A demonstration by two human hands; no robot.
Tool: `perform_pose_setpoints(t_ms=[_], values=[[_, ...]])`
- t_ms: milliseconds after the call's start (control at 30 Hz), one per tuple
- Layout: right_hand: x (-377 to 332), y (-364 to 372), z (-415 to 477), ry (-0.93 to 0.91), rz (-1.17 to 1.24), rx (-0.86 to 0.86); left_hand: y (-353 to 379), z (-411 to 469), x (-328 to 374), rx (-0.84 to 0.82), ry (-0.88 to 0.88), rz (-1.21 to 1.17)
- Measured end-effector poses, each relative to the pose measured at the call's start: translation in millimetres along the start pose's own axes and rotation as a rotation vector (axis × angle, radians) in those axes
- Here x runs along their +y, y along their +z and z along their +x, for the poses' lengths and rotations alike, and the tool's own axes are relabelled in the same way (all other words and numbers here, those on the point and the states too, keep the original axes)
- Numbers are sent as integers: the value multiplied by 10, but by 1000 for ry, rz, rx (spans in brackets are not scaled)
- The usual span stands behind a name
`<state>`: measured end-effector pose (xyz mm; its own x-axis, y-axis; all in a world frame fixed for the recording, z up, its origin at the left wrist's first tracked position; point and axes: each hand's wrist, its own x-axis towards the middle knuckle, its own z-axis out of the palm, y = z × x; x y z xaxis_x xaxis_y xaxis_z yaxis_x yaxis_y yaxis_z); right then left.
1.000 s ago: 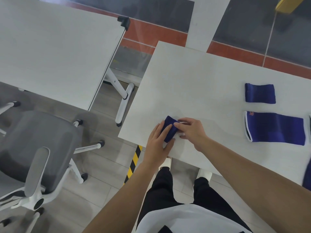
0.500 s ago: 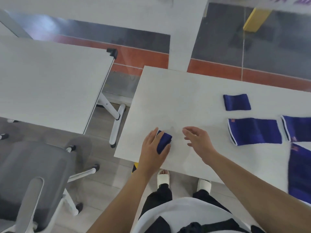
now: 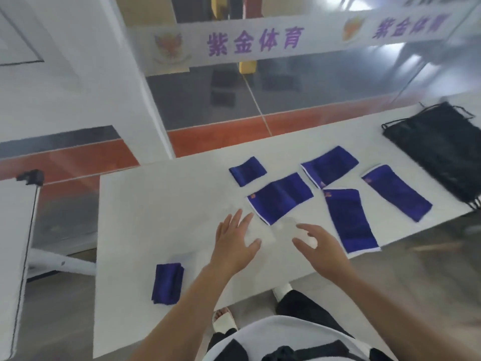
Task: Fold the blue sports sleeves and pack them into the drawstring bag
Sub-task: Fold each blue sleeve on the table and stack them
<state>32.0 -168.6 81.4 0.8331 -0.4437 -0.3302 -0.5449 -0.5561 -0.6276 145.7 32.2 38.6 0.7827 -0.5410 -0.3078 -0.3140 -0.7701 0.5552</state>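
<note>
A white bench [image 3: 161,204] fills the middle of the view. A second white table [image 3: 10,243] stands just off its left edge, with a black cap [image 3: 31,175] at the far corner and a white leg [image 3: 62,264] on the grey floor. Behind, there is a white pillar [image 3: 104,74] and an orange-red floor stripe [image 3: 221,136]. A white banner [image 3: 260,43] runs across the top; it bears purple characters and an emblem.

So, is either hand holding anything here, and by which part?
Nothing is held. The left hand and right hand are open above the table; the folded sleeve lies apart from both.
</note>
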Motion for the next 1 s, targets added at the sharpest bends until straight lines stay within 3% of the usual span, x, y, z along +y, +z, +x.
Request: perform_pose_setpoints(t_ms=[200, 367, 667, 867, 1000], values=[[562, -376, 147, 108, 55, -9, 280, 477, 281, -96, -53, 49], [760, -560, 419, 83, 64, -107, 187, 1054, 336, 42, -258, -58], [892, -825, 945, -12, 38, -298, -115, 2265, 443, 94, -458, 125], [988, -957, 1065, -12, 40, -332, -131, 2467, 347, 113, -556, 266], [1043, -1021, 1121, -3, 53, -332, -175, 2411, 303, 176, -634, 161]])
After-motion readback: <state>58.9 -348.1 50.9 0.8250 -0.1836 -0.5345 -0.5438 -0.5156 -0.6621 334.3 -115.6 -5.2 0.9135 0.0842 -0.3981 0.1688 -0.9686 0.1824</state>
